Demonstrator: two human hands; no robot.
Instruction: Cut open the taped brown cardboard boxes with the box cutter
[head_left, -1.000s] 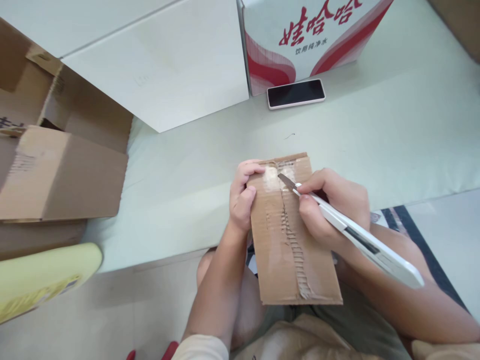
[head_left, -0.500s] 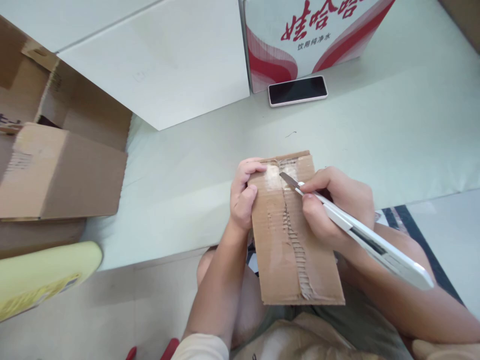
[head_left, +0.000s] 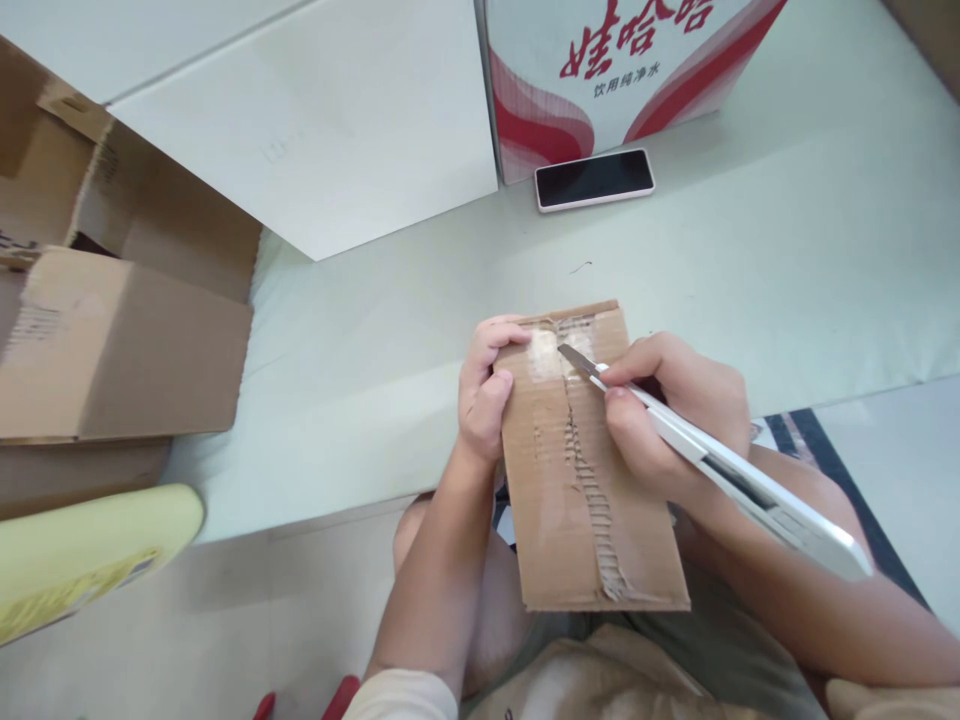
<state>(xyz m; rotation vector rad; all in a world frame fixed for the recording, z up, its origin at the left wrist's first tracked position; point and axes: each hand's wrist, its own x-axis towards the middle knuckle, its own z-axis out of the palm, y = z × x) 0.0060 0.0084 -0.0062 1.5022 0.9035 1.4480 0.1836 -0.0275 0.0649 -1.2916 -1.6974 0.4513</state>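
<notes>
My left hand [head_left: 489, 385] grips the left edge of a small brown cardboard box [head_left: 547, 500], thumb on top and fingers curled around its far left corner. A torn strip runs down the middle of the box's top, baring the corrugation, and clear tape shines near the far end. In my right hand [head_left: 675, 405] is a white utility knife [head_left: 739, 475], pinched close to the blade. Its blade tip rests at the seam near the far end of the box. The box's underside is hidden.
A black-screened phone [head_left: 595, 180] lies on the pale green cloth [head_left: 360, 400]. Behind it stand a white box [head_left: 337, 130] and a red-and-white carton [head_left: 540, 110]. Brown cardboard boxes [head_left: 165, 350] fill the left side, above a yellow-green object [head_left: 97, 550].
Almost nothing differs. Both hands, the knife and the box keep their places, and the view has shifted very slightly.
</notes>
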